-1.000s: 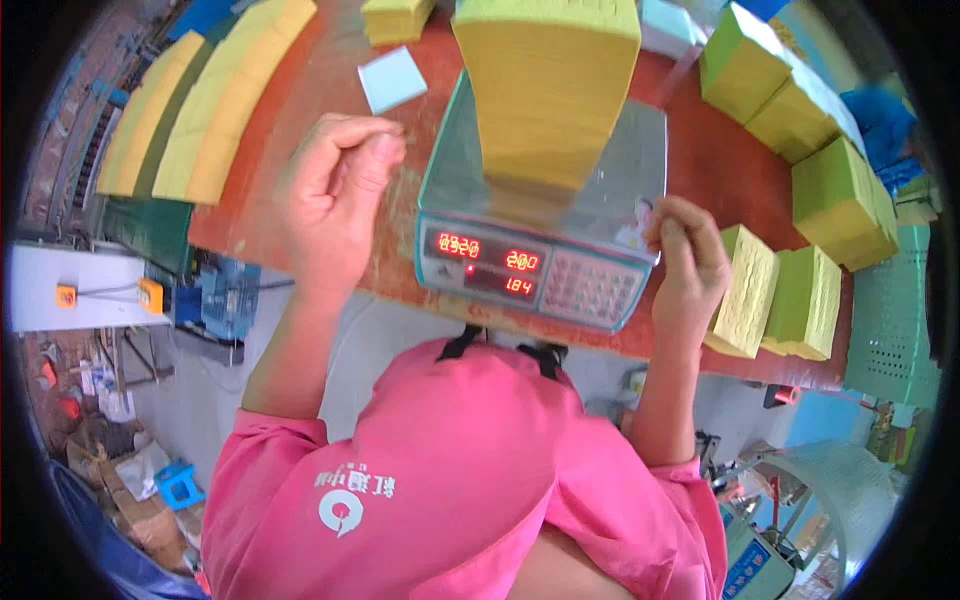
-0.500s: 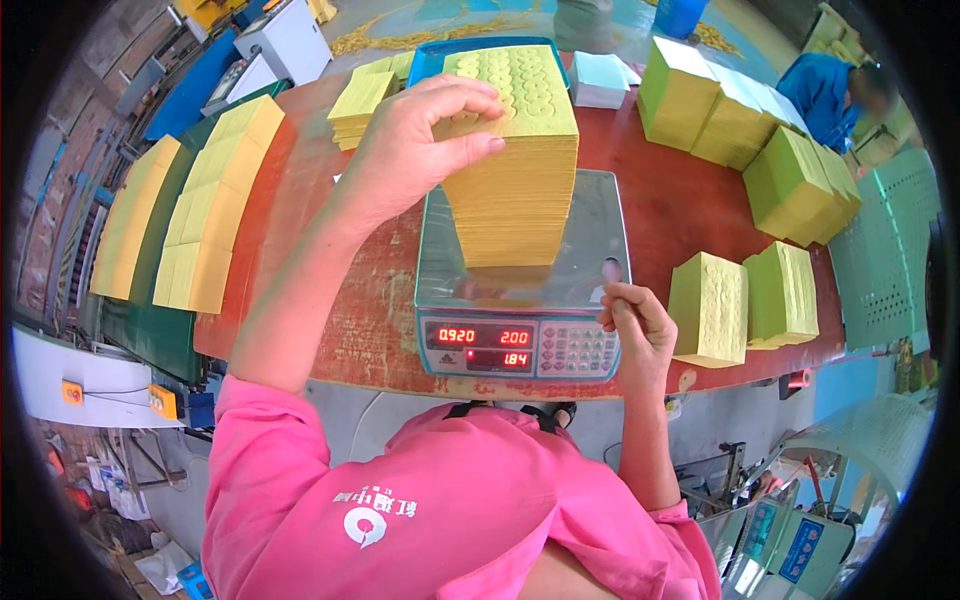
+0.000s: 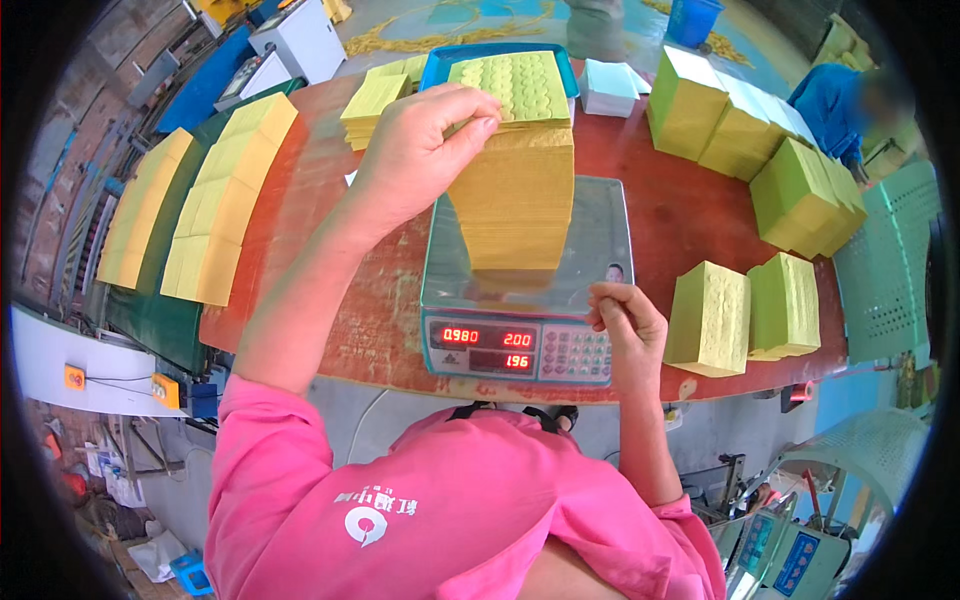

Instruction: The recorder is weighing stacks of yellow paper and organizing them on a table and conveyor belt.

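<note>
A tall stack of yellow paper sheets (image 3: 515,200), its top stamped with rows of round shapes, stands on the metal pan of a digital scale (image 3: 590,235). My left hand (image 3: 420,150) is at the stack's upper left edge, thumb and fingers pinched on the top sheets. Those sheets sit slightly apart from the pile beneath. Red digits glow on the scale's front panel (image 3: 490,347), beside its keypad. By the pan's front right corner, my right hand (image 3: 632,322) is closed with fingers curled and nothing showing in it.
More yellow stacks (image 3: 708,318) stand along the right of the red table (image 3: 320,320); others (image 3: 215,200) lie in rows at left. A blue tray (image 3: 430,70), low yellow pile (image 3: 372,105) and pale paper pile (image 3: 608,90) are behind. A person in blue (image 3: 830,105) is at far right.
My left fingers have closed from a parted grip to a pinch on the top sheets, which now sit slightly raised. The scale's digits have changed. My right hand stays in nearly the same place.
</note>
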Available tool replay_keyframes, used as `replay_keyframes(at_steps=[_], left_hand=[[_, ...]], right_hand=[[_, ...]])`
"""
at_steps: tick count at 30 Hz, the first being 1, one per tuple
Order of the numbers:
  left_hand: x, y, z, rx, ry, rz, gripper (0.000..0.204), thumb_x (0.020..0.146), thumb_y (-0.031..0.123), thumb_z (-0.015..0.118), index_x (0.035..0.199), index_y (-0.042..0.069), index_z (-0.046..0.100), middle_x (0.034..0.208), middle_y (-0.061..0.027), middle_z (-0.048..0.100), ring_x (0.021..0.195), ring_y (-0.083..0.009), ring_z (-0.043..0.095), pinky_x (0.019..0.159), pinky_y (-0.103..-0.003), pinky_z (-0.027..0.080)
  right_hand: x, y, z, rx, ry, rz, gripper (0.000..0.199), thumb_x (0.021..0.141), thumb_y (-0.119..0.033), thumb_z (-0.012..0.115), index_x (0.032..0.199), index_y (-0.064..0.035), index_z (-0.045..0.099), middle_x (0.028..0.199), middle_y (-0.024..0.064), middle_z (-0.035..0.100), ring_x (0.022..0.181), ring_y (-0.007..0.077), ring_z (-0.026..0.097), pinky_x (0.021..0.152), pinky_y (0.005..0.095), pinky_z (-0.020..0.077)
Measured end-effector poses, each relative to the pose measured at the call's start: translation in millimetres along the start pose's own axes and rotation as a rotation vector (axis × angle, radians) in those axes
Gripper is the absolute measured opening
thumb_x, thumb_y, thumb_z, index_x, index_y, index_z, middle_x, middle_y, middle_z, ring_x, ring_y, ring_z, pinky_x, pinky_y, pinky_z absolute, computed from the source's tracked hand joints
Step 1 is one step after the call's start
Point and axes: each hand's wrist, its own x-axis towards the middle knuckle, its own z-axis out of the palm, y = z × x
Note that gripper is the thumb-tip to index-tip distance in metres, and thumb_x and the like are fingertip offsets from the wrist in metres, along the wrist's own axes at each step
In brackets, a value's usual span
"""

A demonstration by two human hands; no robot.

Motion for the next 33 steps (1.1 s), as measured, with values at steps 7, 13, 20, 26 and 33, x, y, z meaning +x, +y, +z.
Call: replay_keyframes(at_steps=[7,13,20,26,33], left_hand=[[-11.9,31.3,7.1,0.421,0.342,0.514,0.007,0.084,-0.001,0.063,0.09,0.001,0.063,0.099,-0.0117,0.068,0.099,-0.0296,0.066,0.093,-0.043,0.049],[-34.8,34.8,16.2,0.351,0.411,0.441,0.015,0.082,0.003,0.069,0.095,0.0,0.064,0.112,-0.0133,0.067,0.107,-0.032,0.063,0.096,-0.044,0.047],[-2.4,12.8,8.1,-0.013,0.068,0.032,0.024,0.084,0.007,0.073,0.106,0.0,0.067,0.117,-0.0098,0.068,0.11,-0.0219,0.063,0.096,-0.033,0.048],[2.3,7.1,5.3,0.027,0.011,0.017,0.015,0.086,0.006,0.069,0.1,-0.001,0.068,0.111,-0.0087,0.07,0.106,-0.0191,0.065,0.093,-0.031,0.049],[0.7,15.6,4.1,0.364,0.112,0.219,0.007,0.088,0.001,0.063,0.094,-0.002,0.066,0.096,-0.0123,0.069,0.092,-0.0277,0.065,0.08,-0.035,0.051]], right_hand=[[0.8,-19.8,-6.6,0.224,-0.101,0.037,0.02,0.1,-0.012,0.053,0.109,0.0019,0.065,0.093,0.0068,0.066,0.078,0.013,0.064,0.07,0.0267,0.0512],[2.9,-54.0,-5.5,0.415,-0.296,0.07,0.036,0.104,-0.027,0.046,0.124,0.0019,0.058,0.106,0.0112,0.064,0.092,0.0205,0.066,0.081,0.0341,0.0534],[3.8,-37.8,-10.9,0.329,-0.404,0.108,0.029,0.103,-0.022,0.049,0.114,0.0012,0.063,0.102,0.0089,0.066,0.088,0.0178,0.066,0.08,0.0327,0.0537],[1.4,-26.9,-14.2,0.309,-0.35,0.184,0.025,0.102,-0.018,0.051,0.113,0.0009,0.064,0.099,0.0084,0.068,0.086,0.0168,0.066,0.079,0.0319,0.0536],[-3.5,-24.7,-7.7,0.326,-0.323,0.174,0.025,0.102,-0.018,0.051,0.112,0.0011,0.064,0.099,0.0087,0.068,0.086,0.0167,0.066,0.078,0.0312,0.0531]])
